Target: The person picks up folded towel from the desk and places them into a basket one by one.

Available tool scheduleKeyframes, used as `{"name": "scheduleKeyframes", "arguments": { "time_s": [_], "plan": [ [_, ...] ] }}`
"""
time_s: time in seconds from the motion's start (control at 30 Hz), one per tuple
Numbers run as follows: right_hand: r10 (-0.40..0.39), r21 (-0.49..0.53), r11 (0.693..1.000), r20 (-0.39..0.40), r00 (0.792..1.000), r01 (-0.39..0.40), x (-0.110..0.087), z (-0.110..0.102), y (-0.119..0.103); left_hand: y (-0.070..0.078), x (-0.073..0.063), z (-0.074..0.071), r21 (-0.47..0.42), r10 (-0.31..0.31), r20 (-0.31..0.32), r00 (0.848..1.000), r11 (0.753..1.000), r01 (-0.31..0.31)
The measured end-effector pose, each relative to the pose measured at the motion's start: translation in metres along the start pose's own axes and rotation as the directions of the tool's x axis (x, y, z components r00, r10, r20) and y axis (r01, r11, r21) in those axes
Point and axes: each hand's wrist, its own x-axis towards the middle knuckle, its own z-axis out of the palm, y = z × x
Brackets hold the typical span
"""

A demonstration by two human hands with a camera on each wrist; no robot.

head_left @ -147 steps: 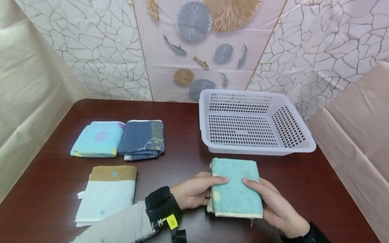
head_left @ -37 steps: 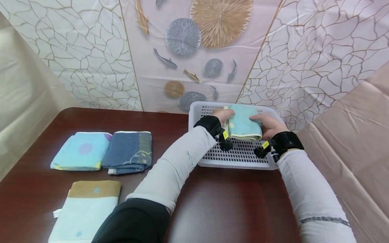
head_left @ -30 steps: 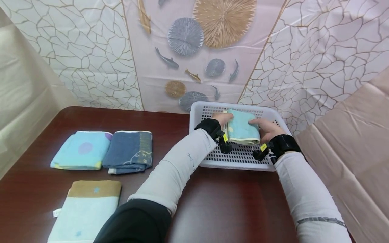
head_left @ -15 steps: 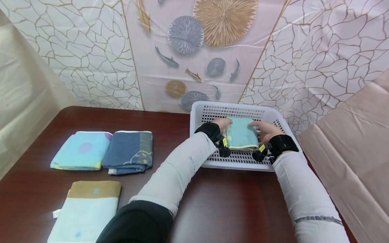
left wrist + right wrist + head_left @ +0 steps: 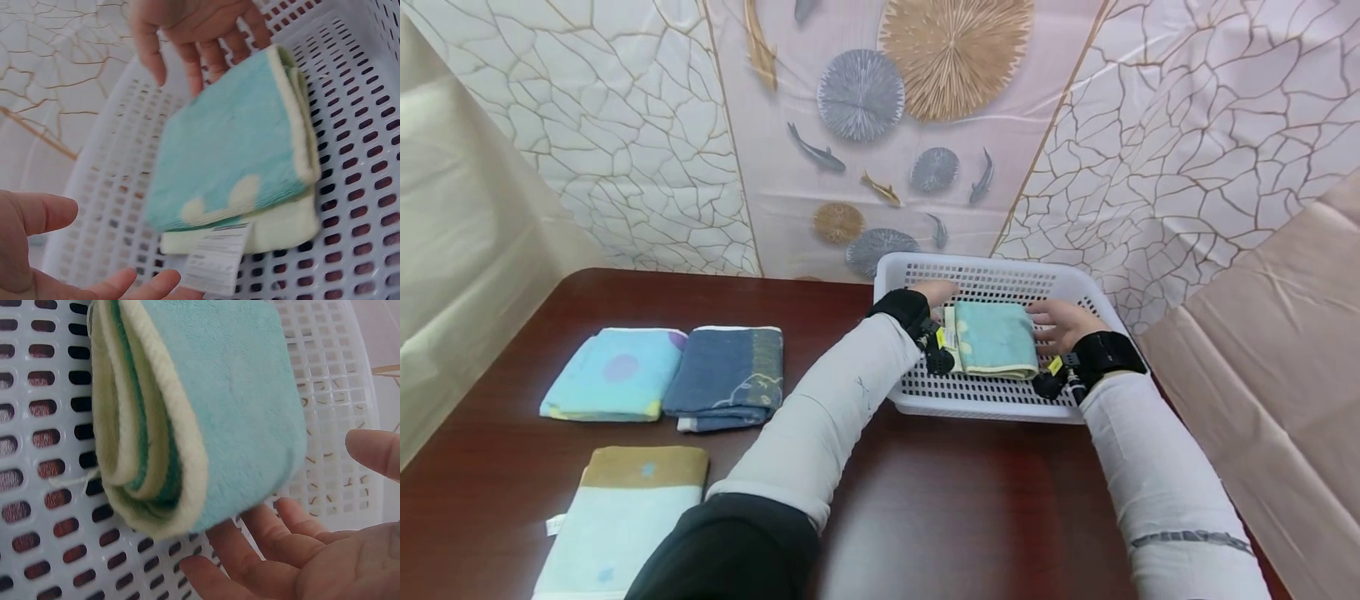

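A folded aqua towel (image 5: 996,337) with cream edges lies in the white plastic basket (image 5: 985,408). A white label (image 5: 215,257) sticks out from its lower side in the left wrist view. To the towel's left is my left hand (image 5: 935,293), fingers spread and apart from the cloth. My right hand (image 5: 1063,323) is at the right side, fingers extended; in the right wrist view its fingertips (image 5: 225,540) are at the towel's lower edge, and whether they touch cannot be told. Neither hand holds anything.
On the dark wooden table (image 5: 925,517) lie a light blue folded towel (image 5: 617,375), a navy folded towel (image 5: 726,375) and a white towel with a brown band (image 5: 625,517), all left of the arms. A patterned cloth (image 5: 625,150) hangs behind the table.
Earlier both hands held the aqua towel over the table, then carried it into the basket. They have let go, the left hand moving off to the left and the right hand loosening.
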Motion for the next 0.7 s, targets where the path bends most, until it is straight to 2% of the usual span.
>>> {"name": "scheduleKeyframes", "arguments": {
  "time_s": [0.07, 0.13, 0.17, 0.2, 0.23, 0.37, 0.4, 0.43, 0.47, 0.53, 0.57, 0.63, 0.7],
  "plan": [
    [-0.003, -0.002, 1.0, -0.016, 1.0, 0.003, -0.004, -0.002, -0.001, 0.015, -0.033, -0.007, 0.07, 0.025, 0.008, 1.0, 0.997, -0.025],
    [-0.003, 0.003, 1.0, -0.028, 1.0, 0.003, -0.008, -0.004, -0.001, 0.034, -0.075, -0.014, 0.039, 0.015, -0.005, 1.0, 0.999, -0.015],
    [-0.003, 0.006, 1.0, -0.026, 1.0, 0.003, -0.01, -0.005, -0.001, 0.045, -0.102, -0.017, 0.021, 0.014, -0.014, 1.0, 1.0, -0.014],
    [-0.004, 0.008, 1.0, -0.022, 1.0, 0.004, -0.012, -0.006, -0.001, 0.062, -0.138, -0.018, 0.007, -0.016, -0.03, 0.999, 1.0, 0.016],
    [-0.003, 0.011, 1.0, -0.023, 1.0, 0.003, -0.013, -0.007, -0.001, 0.072, -0.16, -0.023, -0.019, -0.032, -0.035, 0.999, 0.999, 0.032],
    [-0.01, -0.032, 0.999, -0.015, 1.0, 0.009, -0.02, -0.012, -0.001, 0.097, -0.225, -0.04, -0.156, -0.026, -0.058, 0.998, 0.988, 0.016],
    [-0.011, -0.046, 0.999, -0.021, 1.0, 0.01, -0.022, -0.013, -0.001, 0.101, -0.238, -0.044, -0.203, -0.007, -0.042, 0.999, 0.979, -0.002],
    [-0.012, -0.064, 0.998, -0.02, 1.0, 0.011, -0.023, -0.015, -0.001, 0.1, -0.242, -0.048, -0.258, 0.019, -0.037, 0.999, 0.966, -0.028],
    [-0.008, -0.083, 0.997, -0.02, 1.0, 0.007, -0.025, -0.016, -0.002, 0.107, -0.26, -0.048, -0.299, 0.028, -0.048, 0.998, 0.953, -0.041],
    [-0.001, -0.111, 0.994, -0.019, 1.0, -0.001, -0.028, -0.017, -0.003, 0.122, -0.305, -0.045, -0.406, 0.022, -0.055, 0.998, 0.913, -0.043],
    [0.004, -0.127, 0.992, -0.017, 1.0, -0.006, -0.03, -0.018, -0.004, 0.13, -0.326, -0.044, -0.433, 0.02, -0.055, 0.998, 0.9, -0.042],
    [0.007, -0.16, 0.987, -0.013, 1.0, -0.009, -0.034, -0.018, -0.005, 0.144, -0.363, -0.04, -0.426, 0.008, -0.055, 0.998, 0.904, -0.03],
    [0.009, -0.204, 0.979, -0.009, 1.0, -0.011, -0.04, -0.019, -0.006, 0.153, -0.388, -0.041, -0.405, 0.002, -0.034, 0.999, 0.914, -0.016]
  ]
}}
